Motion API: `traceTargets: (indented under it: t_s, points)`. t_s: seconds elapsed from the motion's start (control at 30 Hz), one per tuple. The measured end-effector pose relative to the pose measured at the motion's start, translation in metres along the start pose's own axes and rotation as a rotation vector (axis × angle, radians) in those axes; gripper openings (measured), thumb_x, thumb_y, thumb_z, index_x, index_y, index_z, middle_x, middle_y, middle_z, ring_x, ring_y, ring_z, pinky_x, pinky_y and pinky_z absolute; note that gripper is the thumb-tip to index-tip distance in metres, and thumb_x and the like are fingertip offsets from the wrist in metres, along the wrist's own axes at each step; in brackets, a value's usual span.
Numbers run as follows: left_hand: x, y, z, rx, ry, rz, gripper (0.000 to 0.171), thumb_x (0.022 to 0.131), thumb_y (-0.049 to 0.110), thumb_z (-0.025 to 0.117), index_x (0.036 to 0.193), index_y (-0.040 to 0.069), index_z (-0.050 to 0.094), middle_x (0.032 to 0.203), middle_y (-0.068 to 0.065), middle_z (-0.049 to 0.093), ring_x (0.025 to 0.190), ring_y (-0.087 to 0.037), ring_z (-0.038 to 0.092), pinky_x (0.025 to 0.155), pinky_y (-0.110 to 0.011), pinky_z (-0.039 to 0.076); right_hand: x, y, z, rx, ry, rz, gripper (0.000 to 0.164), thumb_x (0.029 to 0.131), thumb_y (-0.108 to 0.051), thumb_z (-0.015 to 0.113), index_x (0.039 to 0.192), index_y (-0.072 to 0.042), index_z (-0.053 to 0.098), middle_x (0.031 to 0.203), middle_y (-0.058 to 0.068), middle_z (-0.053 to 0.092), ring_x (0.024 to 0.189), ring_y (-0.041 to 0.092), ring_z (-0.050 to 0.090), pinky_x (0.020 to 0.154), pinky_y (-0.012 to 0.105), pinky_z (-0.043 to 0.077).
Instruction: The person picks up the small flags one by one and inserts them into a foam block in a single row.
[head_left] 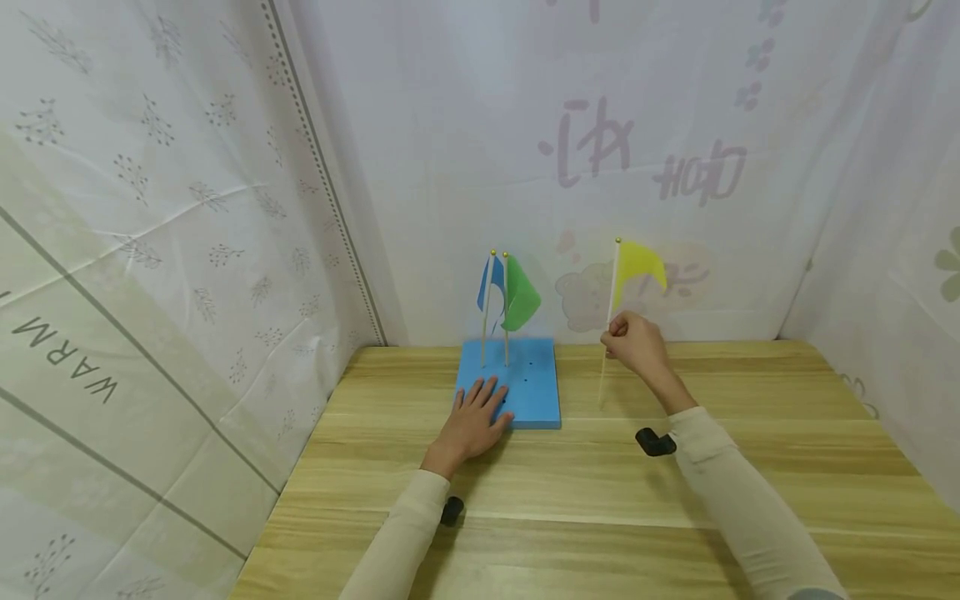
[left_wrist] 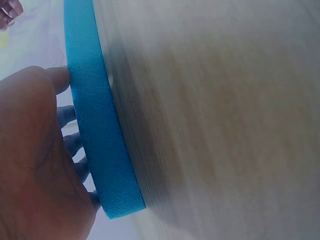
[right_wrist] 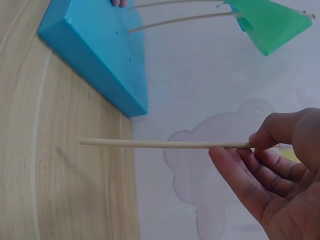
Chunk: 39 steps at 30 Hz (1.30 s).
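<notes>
A blue foam board with small holes lies on the table. Two small flags on wooden sticks stand in it, a blue flag and, beside it, a green flag. My left hand rests on the board's front left part with fingers spread; the left wrist view shows its fingertips along the foam's upper edge. To the right of the board, my right hand pinches the stick of a yellow flag between thumb and fingers. That stick is nearly upright, its bare lower end pointing at the table.
The wooden table reaches to a pale printed curtain at the back, with more curtain on both sides. Black wrist mounts stick out beside the sleeves. Several open holes show in the board's right half.
</notes>
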<state>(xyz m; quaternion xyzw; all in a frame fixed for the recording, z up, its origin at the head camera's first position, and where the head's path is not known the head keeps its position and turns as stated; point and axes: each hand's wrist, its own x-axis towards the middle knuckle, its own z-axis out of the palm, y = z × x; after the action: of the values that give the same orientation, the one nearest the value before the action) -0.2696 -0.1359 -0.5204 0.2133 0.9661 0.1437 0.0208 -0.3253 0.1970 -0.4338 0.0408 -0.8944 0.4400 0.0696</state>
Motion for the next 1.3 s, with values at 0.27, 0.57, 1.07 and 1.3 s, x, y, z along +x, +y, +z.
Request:
traceTargets:
  t_s: [0.27,0.57,1.07,1.3]
  points:
    - [0.000,0.001,-0.001,0.009,0.007,0.011,0.062,0.115,0.042,0.045,0.168,0.012,0.037,0.177,-0.015,0.025,0.165,-0.041,0.020,0.132,-0.068,0.014,0.009,-0.012,0.013,0.034,0.023,-0.045,0.014,0.100,-0.015,0.061,0.104,-0.001,0.063,0.102,0.020,0.072,0.086,0.034,0.081,0.064,0.026,0.063]
    - [0.001,-0.002,0.002,0.007,0.000,0.011,0.063,0.115,0.046,0.043,0.169,0.014,0.034,0.178,-0.013,0.023,0.166,-0.040,0.018,0.132,-0.067,0.013,0.022,-0.031,0.030,0.049,0.047,-0.090,0.011,0.100,-0.014,0.064,0.103,-0.004,0.062,0.101,0.017,0.071,0.086,0.033,0.081,0.063,0.026,0.060]
    - [0.004,-0.007,0.007,0.021,0.000,0.005,0.066,0.114,0.054,0.039,0.170,0.019,0.031,0.180,-0.009,0.020,0.167,-0.036,0.015,0.133,-0.066,0.013,0.043,-0.056,0.062,0.111,0.025,-0.167,0.013,0.104,-0.010,0.060,0.111,0.000,0.062,0.111,0.021,0.069,0.096,0.035,0.078,0.077,0.040,0.067]
    - [0.005,-0.008,0.007,0.022,-0.004,0.004,0.066,0.114,0.053,0.039,0.170,0.019,0.032,0.180,-0.008,0.020,0.167,-0.036,0.016,0.133,-0.066,0.013,0.048,-0.060,0.076,0.125,0.021,-0.209,0.013,0.105,-0.010,0.061,0.112,0.001,0.063,0.112,0.022,0.071,0.096,0.035,0.078,0.078,0.043,0.066]
